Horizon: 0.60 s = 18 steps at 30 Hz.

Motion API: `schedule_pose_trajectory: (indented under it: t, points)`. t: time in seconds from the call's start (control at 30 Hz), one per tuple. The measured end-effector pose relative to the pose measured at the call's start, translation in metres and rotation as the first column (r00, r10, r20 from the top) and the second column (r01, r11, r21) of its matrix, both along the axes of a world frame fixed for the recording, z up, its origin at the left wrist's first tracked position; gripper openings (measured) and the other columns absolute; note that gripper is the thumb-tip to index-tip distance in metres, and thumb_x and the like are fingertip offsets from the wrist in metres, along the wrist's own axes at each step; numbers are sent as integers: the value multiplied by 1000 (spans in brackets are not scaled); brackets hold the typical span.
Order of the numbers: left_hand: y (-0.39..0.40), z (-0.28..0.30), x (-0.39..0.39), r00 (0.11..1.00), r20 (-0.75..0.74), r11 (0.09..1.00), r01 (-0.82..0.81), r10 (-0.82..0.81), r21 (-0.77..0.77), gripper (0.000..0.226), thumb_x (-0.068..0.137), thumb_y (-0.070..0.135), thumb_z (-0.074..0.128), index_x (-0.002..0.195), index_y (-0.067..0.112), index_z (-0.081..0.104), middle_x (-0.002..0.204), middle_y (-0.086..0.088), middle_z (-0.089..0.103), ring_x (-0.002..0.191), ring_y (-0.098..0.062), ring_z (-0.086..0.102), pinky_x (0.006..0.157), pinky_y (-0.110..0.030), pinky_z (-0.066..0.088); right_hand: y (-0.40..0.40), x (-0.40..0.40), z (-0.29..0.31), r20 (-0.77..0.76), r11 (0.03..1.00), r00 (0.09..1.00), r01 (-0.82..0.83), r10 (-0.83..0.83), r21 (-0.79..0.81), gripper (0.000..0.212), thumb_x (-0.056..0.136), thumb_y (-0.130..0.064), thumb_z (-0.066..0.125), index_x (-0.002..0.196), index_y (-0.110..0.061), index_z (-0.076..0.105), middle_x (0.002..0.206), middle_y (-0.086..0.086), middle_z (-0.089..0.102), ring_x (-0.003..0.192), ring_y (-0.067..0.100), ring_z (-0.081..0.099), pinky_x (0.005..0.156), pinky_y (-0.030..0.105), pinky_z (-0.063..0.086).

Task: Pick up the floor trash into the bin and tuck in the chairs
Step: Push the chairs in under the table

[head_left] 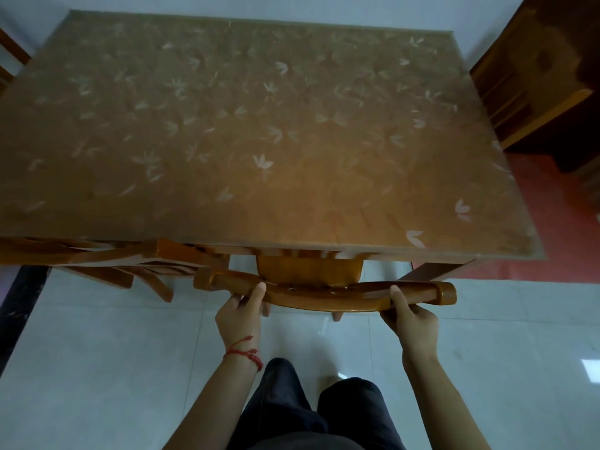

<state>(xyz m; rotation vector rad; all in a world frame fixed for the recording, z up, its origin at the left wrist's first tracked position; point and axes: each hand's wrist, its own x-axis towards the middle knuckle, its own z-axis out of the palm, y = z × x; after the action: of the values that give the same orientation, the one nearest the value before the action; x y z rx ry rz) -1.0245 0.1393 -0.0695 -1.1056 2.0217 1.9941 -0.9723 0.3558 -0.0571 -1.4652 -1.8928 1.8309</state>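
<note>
1. Hands first: left hand point(240, 315) grips the top rail of the chair point(324, 295) near its left end, thumb on top of the rail, fingers curled under.
2. Right hand point(409, 319) grips the same rail near its right end, thumb up on the rail, fingers wrapped beneath.
3. Red string bracelet point(244, 352) on the left wrist.
4. Chair is orange-brown wood, curved back rail running left-right; its seat sits partly under the near edge of the table point(259, 131), back rail just clear of that edge.
5. Second chair point(107, 258) to the left, same wood, pushed under the table's near edge; its back sits just beside the held chair's left rail end, can't tell if touching.
6. Table top is brown with pale leaf pattern under a glassy sheet, fills most of the view.
7. Dark trousers point(311, 414) at near centre, the person's legs right behind the chair.
8. Floor point(113, 368) near side is pale glossy tile; red floor area point(548, 222) to the right of the table.
9. Dark wooden cabinet point(535, 76) at far right, apart from the table.
10. No trash or bin in frame.
</note>
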Motion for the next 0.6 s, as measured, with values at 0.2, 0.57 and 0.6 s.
schedule_pose_trajectory:
  t: [0.2,0.57,0.6]
  points:
    - [6,10,-9,996,51,998,-68,68,-2,30,79,26,71,57,10,58,63,-3,60,67,-16,59,80,-38,50,2,2,-4,-23,1000,1000,-14,15,22,35,86,-30,62,65,-1,62,66,12,65,74,23,66,77,34,51]
    - [18,10,5,974,17,973,-226,226,46,15,81,14,68,69,9,61,75,-4,62,73,-14,59,76,-32,49,22,2,-13,-9,984,984,-176,176,30,30,84,-24,66,61,-5,65,66,10,69,73,26,67,77,40,53]
    - [19,9,8,969,16,969,-246,245,39,16,81,13,68,67,10,61,74,-4,62,73,-15,60,76,-33,49,24,0,-12,-5,981,981,-192,192,37,30,84,-24,65,60,-5,64,65,11,69,73,28,67,77,41,53]
